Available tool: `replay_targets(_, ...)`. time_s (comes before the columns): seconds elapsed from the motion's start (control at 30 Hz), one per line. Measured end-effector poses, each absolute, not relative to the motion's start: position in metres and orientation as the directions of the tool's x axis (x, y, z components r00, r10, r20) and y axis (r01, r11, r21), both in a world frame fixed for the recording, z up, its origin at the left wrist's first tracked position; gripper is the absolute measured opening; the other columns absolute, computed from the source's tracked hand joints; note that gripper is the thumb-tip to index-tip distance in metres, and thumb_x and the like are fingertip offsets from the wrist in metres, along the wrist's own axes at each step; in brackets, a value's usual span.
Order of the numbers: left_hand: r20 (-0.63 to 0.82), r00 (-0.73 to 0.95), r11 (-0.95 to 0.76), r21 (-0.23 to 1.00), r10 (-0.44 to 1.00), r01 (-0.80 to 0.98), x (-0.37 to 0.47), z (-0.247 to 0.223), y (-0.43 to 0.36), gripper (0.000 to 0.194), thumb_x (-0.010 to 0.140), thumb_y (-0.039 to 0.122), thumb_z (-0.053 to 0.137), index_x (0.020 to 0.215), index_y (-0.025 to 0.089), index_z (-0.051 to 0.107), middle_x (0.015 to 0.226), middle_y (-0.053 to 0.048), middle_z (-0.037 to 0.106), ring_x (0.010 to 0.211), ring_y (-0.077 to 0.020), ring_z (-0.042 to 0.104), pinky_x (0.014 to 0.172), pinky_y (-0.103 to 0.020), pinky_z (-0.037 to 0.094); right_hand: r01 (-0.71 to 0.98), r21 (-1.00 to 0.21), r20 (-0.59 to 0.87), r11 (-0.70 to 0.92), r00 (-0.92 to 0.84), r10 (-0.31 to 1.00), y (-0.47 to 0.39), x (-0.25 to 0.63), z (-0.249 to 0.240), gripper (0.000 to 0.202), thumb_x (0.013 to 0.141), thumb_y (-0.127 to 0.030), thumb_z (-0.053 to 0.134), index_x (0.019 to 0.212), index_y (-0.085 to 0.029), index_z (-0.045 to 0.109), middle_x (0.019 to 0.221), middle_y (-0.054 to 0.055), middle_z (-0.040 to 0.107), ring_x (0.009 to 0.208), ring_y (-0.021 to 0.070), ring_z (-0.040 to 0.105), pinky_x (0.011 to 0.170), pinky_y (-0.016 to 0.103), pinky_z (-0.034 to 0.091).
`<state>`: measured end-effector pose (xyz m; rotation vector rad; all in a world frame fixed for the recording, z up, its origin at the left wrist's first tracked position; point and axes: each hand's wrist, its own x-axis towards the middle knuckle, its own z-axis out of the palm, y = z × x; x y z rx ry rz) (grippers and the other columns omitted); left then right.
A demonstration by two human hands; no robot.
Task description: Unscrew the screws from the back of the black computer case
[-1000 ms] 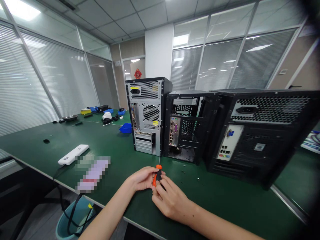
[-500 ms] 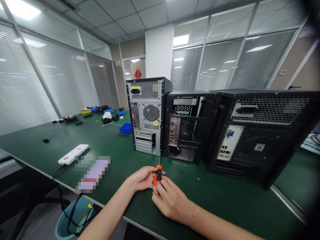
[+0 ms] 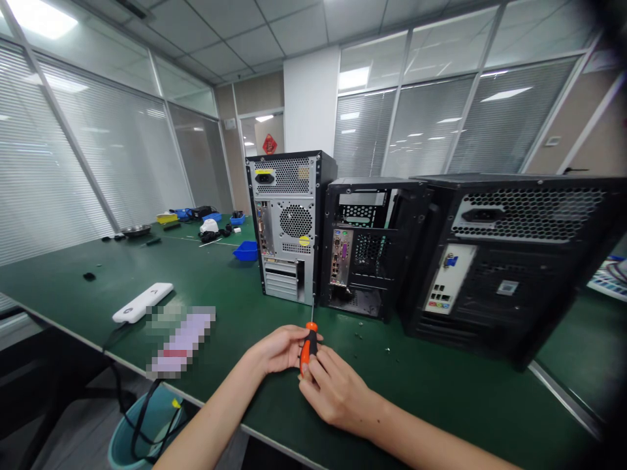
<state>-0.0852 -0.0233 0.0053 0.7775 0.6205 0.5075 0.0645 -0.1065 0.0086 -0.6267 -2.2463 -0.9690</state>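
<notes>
An orange and black screwdriver (image 3: 310, 346) points away from me, its metal shaft reaching the lower right corner of the silver-backed computer tower (image 3: 289, 228). Near the top of the handle, my left hand (image 3: 285, 349) is closed around it with thumb and fingers. Further back, my right hand (image 3: 337, 388) pinches the handle's rear end. Whether the tip sits in a screw is too small to tell. Right beside that tower stands a black computer case (image 3: 362, 248) with an open back, and a larger black tower (image 3: 499, 274) is at the right.
Several small screws (image 3: 360, 335) lie on the green table (image 3: 220, 352) right of the hands. A white power strip (image 3: 143, 303) and a blurred-out purple item (image 3: 183, 343) are at left. Behind is a blue tray (image 3: 245, 250). A teal bin (image 3: 122, 434) stands below the table edge.
The screwdriver handle appears slightly turned, with more orange showing. My right fingers have shifted a little on its end; the towers stay in place.
</notes>
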Motion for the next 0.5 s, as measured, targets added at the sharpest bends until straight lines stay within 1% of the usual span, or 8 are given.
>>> replay_targets(0.13, -0.326, 0.697, 0.604, 0.774, 0.638, -0.191, -0.0842, 0.0080, -0.0258, 0.021, 0.080, 0.021, 0.060, 0.093, 0.005, 0.063, 0.077, -0.010, 0.066, 0.063, -0.0152, 0.064, 0.060, -0.028, 0.052, 0.625, 0.480, 0.687, 0.615, -0.704, 0.179, -0.1075, 0.0655, 0.0066, 0.020, 0.083, -0.011, 0.048, 0.064, -0.016, 0.052, 0.063, 0.006, 0.052, 0.062, 0.0168, 0.051, 0.070, 0.036, 0.046)
replay_targets(0.33, -0.327, 0.679, 0.580, 0.795, 0.657, -0.177, -0.0825, 0.0079, -0.0273, 0.018, 0.079, 0.024, 0.063, 0.089, 0.009, 0.060, 0.072, -0.004, 0.061, 0.056, -0.0103, 0.060, 0.053, -0.023, 0.051, 0.626, 0.467, 0.686, 0.624, -0.702, 0.191, -0.1037, 0.0677, 0.0021, 0.019, 0.084, -0.011, 0.047, 0.067, -0.016, 0.053, 0.066, 0.006, 0.053, 0.066, 0.0182, 0.052, 0.071, 0.037, 0.045)
replay_targets(0.5, -0.325, 0.671, 0.568, 0.804, 0.666, -0.175, -0.0823, 0.0070, -0.0267, 0.018, 0.080, 0.025, 0.063, 0.088, 0.010, 0.058, 0.072, -0.004, 0.059, 0.055, -0.0097, 0.060, 0.052, -0.021, 0.050, 0.628, 0.456, 0.697, 0.631, -0.693, 0.187, -0.1032, 0.0674, -0.0012, 0.018, 0.083, -0.011, 0.047, 0.067, -0.016, 0.053, 0.068, 0.006, 0.054, 0.069, 0.0191, 0.052, 0.073, 0.039, 0.044)
